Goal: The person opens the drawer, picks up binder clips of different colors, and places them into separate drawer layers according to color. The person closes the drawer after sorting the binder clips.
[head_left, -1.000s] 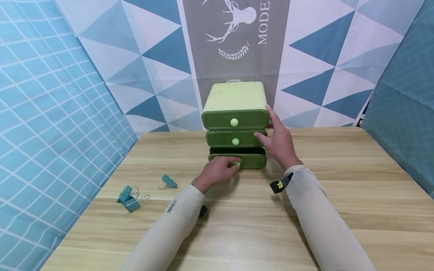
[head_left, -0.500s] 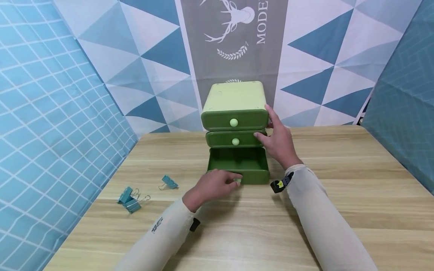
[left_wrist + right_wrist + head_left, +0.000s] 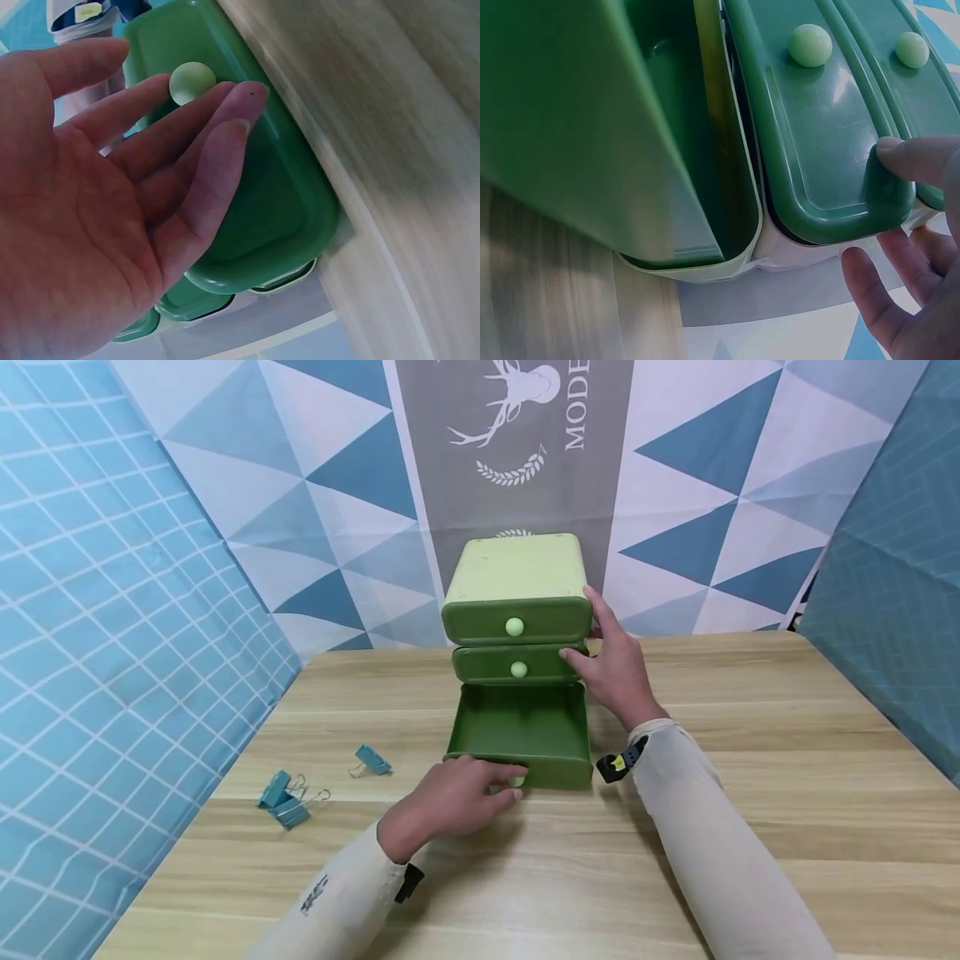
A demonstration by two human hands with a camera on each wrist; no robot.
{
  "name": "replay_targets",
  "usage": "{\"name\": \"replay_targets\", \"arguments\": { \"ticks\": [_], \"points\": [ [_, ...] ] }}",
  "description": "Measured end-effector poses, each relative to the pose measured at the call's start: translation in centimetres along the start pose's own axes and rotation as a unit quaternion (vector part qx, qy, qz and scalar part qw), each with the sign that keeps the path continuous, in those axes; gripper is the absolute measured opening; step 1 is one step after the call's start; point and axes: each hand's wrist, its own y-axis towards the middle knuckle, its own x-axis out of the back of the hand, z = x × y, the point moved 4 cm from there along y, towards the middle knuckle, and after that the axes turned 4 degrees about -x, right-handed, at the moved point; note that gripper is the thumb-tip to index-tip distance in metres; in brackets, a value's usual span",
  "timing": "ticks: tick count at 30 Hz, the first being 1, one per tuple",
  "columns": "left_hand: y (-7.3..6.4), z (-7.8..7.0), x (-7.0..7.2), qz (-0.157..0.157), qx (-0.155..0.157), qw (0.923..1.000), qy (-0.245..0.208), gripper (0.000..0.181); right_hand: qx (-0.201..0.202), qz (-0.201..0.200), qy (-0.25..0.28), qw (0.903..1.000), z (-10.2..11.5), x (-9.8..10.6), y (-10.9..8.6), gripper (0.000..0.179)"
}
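Note:
A small cabinet (image 3: 521, 568) with a pale green top and several dark green drawers stands at the table's back. Its bottom drawer (image 3: 555, 770) is pulled out, with a bare floor inside. My left hand (image 3: 450, 797) is at that drawer's pale round knob (image 3: 193, 82). Its index fingertip is right at the knob, the thumb stands apart from it, and the other fingers curve loosely. My right hand (image 3: 618, 672) rests on the cabinet's right side with spread fingers. Its thumb (image 3: 907, 159) presses the end of the middle drawer front (image 3: 825, 142).
Two teal binder clips (image 3: 288, 814) lie together on the left of the wooden table (image 3: 750, 827), their wire handles sticking out. Another teal binder clip (image 3: 372, 758) lies nearer the cabinet. Patterned cloth walls (image 3: 375, 460) enclose the back and sides.
The bottom drawer has slid out from a narrow gap to a wide opening, my left hand moving toward me with it. Its fingers have loosened at the knob. My right hand has stayed in place.

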Motion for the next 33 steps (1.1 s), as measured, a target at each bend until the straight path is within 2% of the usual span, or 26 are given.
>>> {"name": "replay_targets", "arguments": {
  "ticks": [7,14,33],
  "points": [
    [-0.8,-0.2,-0.2,0.018,-0.012,0.9997,0.006,0.042,0.000,0.000,0.004,1.0000,0.0,0.1,0.0,0.096],
    [-1.5,0.4,-0.4,0.033,-0.021,0.9991,-0.017,0.036,-0.002,0.001,0.006,1.0000,-0.1,0.2,-0.2,0.096],
    [-3.8,3.4,0.6,-0.004,0.027,0.9987,-0.043,0.030,-0.004,0.004,0.007,1.0000,-0.1,-0.1,0.1,0.097]
  ]
}}
